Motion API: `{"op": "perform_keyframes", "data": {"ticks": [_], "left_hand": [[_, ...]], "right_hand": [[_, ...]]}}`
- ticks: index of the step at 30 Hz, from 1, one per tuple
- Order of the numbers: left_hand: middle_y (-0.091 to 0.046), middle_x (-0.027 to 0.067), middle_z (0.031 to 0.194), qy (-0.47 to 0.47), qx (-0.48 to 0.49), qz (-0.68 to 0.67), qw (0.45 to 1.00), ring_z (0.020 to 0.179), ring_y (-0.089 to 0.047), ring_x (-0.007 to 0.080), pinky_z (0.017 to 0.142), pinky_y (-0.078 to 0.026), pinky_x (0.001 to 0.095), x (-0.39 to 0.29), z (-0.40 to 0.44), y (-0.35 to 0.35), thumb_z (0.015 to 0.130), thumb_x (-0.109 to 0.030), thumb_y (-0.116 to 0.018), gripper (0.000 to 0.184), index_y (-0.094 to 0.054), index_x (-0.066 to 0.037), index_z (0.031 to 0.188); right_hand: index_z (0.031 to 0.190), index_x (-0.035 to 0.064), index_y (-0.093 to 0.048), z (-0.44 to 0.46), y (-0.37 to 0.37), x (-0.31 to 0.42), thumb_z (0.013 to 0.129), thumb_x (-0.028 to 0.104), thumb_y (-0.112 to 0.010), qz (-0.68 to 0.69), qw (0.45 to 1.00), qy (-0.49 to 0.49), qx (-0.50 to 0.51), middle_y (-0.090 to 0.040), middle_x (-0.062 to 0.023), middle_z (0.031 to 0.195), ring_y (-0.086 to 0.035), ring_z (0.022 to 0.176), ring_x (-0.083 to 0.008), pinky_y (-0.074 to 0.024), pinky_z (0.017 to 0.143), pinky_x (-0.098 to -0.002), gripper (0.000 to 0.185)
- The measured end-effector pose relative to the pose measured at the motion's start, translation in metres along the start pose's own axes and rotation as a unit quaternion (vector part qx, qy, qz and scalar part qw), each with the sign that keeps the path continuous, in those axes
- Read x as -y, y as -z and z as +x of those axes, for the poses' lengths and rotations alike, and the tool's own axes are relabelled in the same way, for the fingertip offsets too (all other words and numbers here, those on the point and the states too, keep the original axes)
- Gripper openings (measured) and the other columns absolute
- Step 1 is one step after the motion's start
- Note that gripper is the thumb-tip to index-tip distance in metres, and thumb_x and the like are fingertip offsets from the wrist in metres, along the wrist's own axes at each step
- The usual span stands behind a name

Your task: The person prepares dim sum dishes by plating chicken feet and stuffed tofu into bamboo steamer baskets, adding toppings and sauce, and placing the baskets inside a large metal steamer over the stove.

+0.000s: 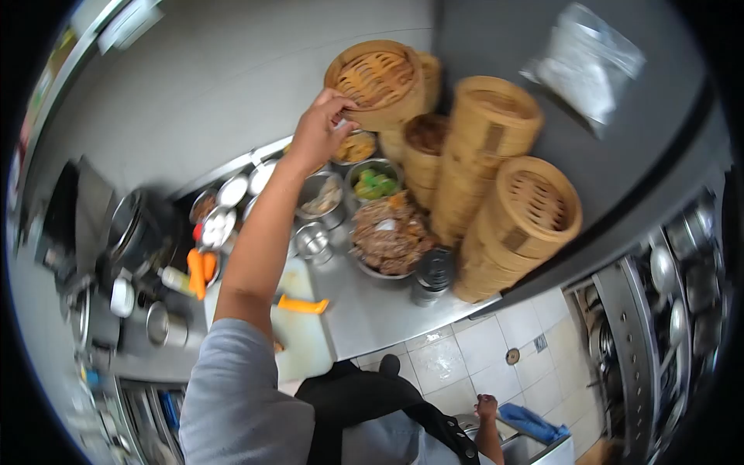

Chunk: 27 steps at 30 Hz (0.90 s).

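Observation:
My left hand (322, 128) reaches up and away, its fingers and thumb closed on the near-left rim of a round bamboo steamer (372, 77) with a slatted base. The steamer is tilted, its slats towards me, in front of other stacked steamers. Below my left hand, metal bowls hold yellowish pieces (356, 147), pale pieces (322, 195) and green chopped vegetable (375, 183). A larger bowl is heaped with brown minced filling (391, 232). Down at my right side, my right hand (485, 406) is small in view, fingers curled, with nothing visible in it.
Tall stacks of bamboo steamers (488, 139) (535, 201) stand at the counter's right end beside a dark jar (433, 271). A white cutting board (298, 341) bears an orange-handled tool (304, 304). Carrots (197, 271) lie left. A blue cloth (535, 422) hangs near my right hand.

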<state>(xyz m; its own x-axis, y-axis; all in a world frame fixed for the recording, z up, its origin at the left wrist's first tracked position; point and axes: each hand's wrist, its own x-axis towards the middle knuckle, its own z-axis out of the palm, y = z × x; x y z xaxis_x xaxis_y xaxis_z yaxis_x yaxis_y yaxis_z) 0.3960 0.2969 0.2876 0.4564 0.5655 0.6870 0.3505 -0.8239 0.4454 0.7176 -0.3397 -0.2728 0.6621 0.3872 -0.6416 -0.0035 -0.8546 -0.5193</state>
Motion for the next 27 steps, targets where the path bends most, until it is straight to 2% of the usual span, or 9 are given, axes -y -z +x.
{"op": "perform_keyframes", "data": {"ticks": [5, 8, 12, 15, 16, 17, 21, 26, 27], "left_hand": [[-0.054, 0.0056, 0.099, 0.110, -0.027, -0.001, 0.994, 0.079, -0.052, 0.0131, 0.069, -0.045, 0.0252, -0.042, -0.169, 0.083, 0.074, 0.002, -0.075, 0.028, -0.063, -0.005, 0.099], [-0.058, 0.0050, 0.100, 0.216, 0.070, -0.011, 0.974, 0.093, -0.057, 0.0198, 0.076, -0.047, 0.0306, -0.078, -0.278, 0.138, 0.074, -0.002, -0.077, 0.026, -0.067, -0.008, 0.098], [-0.058, 0.0055, 0.099, 0.327, 0.077, 0.006, 0.942, 0.091, -0.059, 0.0193, 0.075, -0.049, 0.0298, -0.129, -0.370, 0.200, 0.072, 0.001, -0.078, 0.029, -0.068, -0.007, 0.098], [-0.059, 0.0050, 0.098, 0.416, 0.036, 0.051, 0.907, 0.087, -0.060, 0.0166, 0.070, -0.049, 0.0268, -0.136, -0.428, 0.249, 0.068, 0.005, -0.079, 0.033, -0.067, -0.004, 0.097], [-0.059, 0.0047, 0.097, 0.425, 0.005, 0.053, 0.903, 0.080, -0.059, 0.0146, 0.067, -0.048, 0.0252, -0.129, -0.456, 0.264, 0.067, 0.007, -0.078, 0.033, -0.066, -0.003, 0.096], [-0.058, 0.0042, 0.099, 0.461, 0.009, 0.077, 0.884, 0.082, -0.060, 0.0117, 0.067, -0.050, 0.0234, -0.122, -0.476, 0.278, 0.066, 0.011, -0.076, 0.033, -0.066, -0.003, 0.094], [-0.057, 0.0099, 0.085, 0.447, 0.091, 0.183, 0.871, 0.072, -0.059, 0.0208, 0.065, -0.050, 0.0289, -0.088, -0.554, 0.330, 0.066, 0.005, -0.075, 0.025, -0.061, -0.002, 0.086], [-0.057, 0.0132, 0.089, 0.491, 0.006, 0.024, 0.871, 0.079, -0.062, 0.0272, 0.069, -0.051, 0.0322, -0.043, -0.674, 0.364, 0.065, 0.006, -0.074, 0.029, -0.060, -0.002, 0.089], [-0.058, 0.0136, 0.092, 0.459, 0.020, 0.026, 0.888, 0.081, -0.062, 0.0283, 0.071, -0.052, 0.0330, -0.043, -0.682, 0.369, 0.065, 0.008, -0.074, 0.030, -0.061, -0.002, 0.090]], "right_hand": [[0.097, 0.0005, -0.060, 0.007, -0.006, 0.003, 0.088, 0.019, -0.057, -0.116, 0.974, 0.072, 0.183, -0.060, -0.0123, 0.079, -0.065, 0.065, -0.0269, -0.0511, 0.046, -0.0402, 0.021], [0.095, 0.0027, -0.060, -0.028, -0.010, 0.048, 0.090, 0.021, -0.059, 0.019, 0.978, -0.046, 0.201, -0.057, -0.0096, 0.074, -0.061, 0.057, -0.0255, -0.0468, 0.040, -0.0359, 0.019], [0.076, 0.0047, -0.055, -0.003, -0.023, 0.064, 0.090, 0.018, -0.056, -0.105, 0.953, 0.169, 0.227, -0.052, -0.0078, 0.060, -0.055, 0.046, -0.0222, -0.0417, 0.034, -0.0345, 0.019], [0.091, 0.0023, -0.062, 0.018, -0.040, 0.056, 0.093, 0.019, -0.050, 0.060, 0.970, 0.075, 0.225, -0.060, -0.0095, 0.068, -0.058, 0.050, -0.0211, -0.0490, 0.039, -0.0335, 0.021], [0.104, 0.0010, -0.062, 0.033, -0.042, 0.021, 0.094, 0.023, -0.051, -0.089, 0.920, 0.307, 0.227, -0.064, -0.0111, 0.076, -0.063, 0.057, -0.0209, -0.0525, 0.043, -0.0338, 0.026], [0.107, -0.0001, -0.060, -0.003, -0.051, 0.064, 0.094, 0.026, -0.052, 0.031, 0.983, 0.046, 0.173, -0.065, -0.0119, 0.081, -0.066, 0.061, -0.0209, -0.0535, 0.044, -0.0340, 0.030], [0.106, -0.0018, -0.060, -0.104, -0.100, 0.091, 0.090, 0.023, -0.058, 0.059, 0.988, 0.055, 0.129, -0.063, -0.0093, 0.077, -0.064, 0.060, -0.0165, -0.0495, 0.042, -0.0299, 0.030], [0.106, -0.0006, -0.062, -0.227, -0.166, 0.029, 0.088, 0.026, -0.060, -0.055, 0.996, -0.001, 0.077, -0.066, -0.0097, 0.084, -0.066, 0.061, -0.0183, -0.0521, 0.046, -0.0317, 0.032], [0.105, 0.0021, -0.064, -0.228, -0.179, -0.012, 0.086, 0.024, -0.061, -0.270, 0.939, 0.175, 0.118, -0.067, -0.0118, 0.091, -0.066, 0.075, -0.0238, -0.0541, 0.060, -0.0363, 0.029]]}}
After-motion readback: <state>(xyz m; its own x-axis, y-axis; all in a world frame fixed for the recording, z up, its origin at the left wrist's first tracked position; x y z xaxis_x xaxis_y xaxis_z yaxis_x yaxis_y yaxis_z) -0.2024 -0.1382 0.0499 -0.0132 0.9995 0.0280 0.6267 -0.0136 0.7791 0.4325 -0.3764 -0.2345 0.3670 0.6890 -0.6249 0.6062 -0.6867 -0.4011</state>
